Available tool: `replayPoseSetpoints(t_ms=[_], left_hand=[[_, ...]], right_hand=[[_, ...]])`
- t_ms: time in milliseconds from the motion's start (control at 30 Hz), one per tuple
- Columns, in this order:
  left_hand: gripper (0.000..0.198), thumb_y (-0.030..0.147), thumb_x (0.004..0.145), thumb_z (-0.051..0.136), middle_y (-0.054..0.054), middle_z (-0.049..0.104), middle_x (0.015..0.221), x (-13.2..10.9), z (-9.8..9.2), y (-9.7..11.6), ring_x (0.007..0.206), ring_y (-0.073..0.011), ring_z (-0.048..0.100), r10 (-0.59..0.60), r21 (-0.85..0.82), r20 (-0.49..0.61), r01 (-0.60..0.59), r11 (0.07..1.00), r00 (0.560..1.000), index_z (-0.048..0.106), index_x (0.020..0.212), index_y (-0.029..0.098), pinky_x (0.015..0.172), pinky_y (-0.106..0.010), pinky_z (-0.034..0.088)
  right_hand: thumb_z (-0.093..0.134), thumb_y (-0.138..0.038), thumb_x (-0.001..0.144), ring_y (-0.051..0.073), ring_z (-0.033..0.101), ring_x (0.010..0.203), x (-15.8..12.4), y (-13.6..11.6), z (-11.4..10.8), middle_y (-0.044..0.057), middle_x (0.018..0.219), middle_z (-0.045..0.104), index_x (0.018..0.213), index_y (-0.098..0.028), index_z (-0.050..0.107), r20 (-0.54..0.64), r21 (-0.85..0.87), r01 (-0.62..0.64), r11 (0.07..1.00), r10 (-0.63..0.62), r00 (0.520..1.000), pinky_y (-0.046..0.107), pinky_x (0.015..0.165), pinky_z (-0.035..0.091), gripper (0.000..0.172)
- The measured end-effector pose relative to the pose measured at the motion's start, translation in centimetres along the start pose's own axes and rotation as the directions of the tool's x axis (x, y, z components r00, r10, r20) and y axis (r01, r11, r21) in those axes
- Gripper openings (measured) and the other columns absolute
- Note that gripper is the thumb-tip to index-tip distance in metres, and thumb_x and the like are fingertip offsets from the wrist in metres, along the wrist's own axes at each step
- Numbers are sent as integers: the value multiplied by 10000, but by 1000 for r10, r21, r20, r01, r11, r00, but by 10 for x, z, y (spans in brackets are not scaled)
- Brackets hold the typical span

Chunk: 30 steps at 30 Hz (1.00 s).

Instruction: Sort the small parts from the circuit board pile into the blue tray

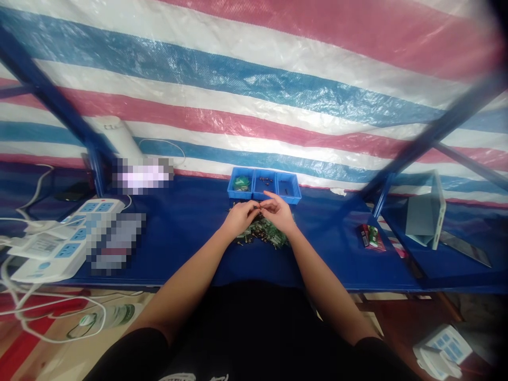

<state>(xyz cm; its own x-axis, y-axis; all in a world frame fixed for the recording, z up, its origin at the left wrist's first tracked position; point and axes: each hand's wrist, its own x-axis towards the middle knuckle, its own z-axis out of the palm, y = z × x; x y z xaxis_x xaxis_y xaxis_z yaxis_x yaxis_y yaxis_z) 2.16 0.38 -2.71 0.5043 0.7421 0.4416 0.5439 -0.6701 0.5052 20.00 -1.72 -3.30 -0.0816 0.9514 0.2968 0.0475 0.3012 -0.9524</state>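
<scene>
My left hand [243, 216] and my right hand [278, 211] meet over a pile of small green and brass-coloured parts [262, 232] on the blue table. The fingertips of both hands pinch together at one spot. Whatever lies between them is too small to make out. Just beyond the hands stand three joined blue bins [288, 198]. Green pieces [241, 183] lie in the left bin, a few small dark and brass bits [266, 182] in the middle one, and a small dark piece in the right one.
A white power strip [75, 238] with plugs and cables occupies the left side. On the right are a red-and-green box [372, 237], a grey-white stand [426, 211] and a flat dark device [466, 248]. Blue frame posts rise on both sides; a striped sheet [254, 106] hangs behind.
</scene>
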Motion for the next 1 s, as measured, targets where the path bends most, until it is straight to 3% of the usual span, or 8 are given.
replayPoseSetpoints(t_ms=[133,267,533,767,1000], left_hand=[[191,346,949,465,17,641,703,-1,-1,0,654,-153,585,-31,-6,-31,31,1000,999,605,1003,227,688,-275,417],[211,352,962,432,5,647,739,-1,0,-1,663,-152,586,-29,-7,-34,29,1000,999,591,987,215,661,-269,407],[230,355,974,390,-7,646,770,-1,0,1,671,-158,586,-40,-25,-12,40,999,999,574,997,219,628,-257,404],[236,360,954,440,27,628,686,-2,0,1,613,-137,572,-58,-25,-55,56,998,997,582,1100,239,664,-256,424],[206,343,952,459,5,693,866,-3,0,0,749,-154,604,-44,-2,-82,44,999,996,624,1033,252,725,-260,428]], right_hand=[[704,-358,747,198,672,872,0,3,0,56,965,694,1229,-229,573,-9,34,21,999,-21,1000,394,832,565,516],[710,-370,752,191,677,862,1,8,1,57,981,699,1208,-223,588,-26,46,12,999,-10,1000,385,836,565,495],[694,-412,767,198,678,883,-1,9,3,73,967,711,1063,-198,670,-23,-91,28,995,-31,999,365,825,566,367],[714,-429,747,215,687,897,0,8,4,73,975,720,1024,-199,676,-100,-53,2,999,-8,995,381,833,576,362],[708,-441,755,212,687,880,-1,3,6,69,981,722,998,-206,694,-74,-24,-13,1000,11,997,378,819,580,338]])
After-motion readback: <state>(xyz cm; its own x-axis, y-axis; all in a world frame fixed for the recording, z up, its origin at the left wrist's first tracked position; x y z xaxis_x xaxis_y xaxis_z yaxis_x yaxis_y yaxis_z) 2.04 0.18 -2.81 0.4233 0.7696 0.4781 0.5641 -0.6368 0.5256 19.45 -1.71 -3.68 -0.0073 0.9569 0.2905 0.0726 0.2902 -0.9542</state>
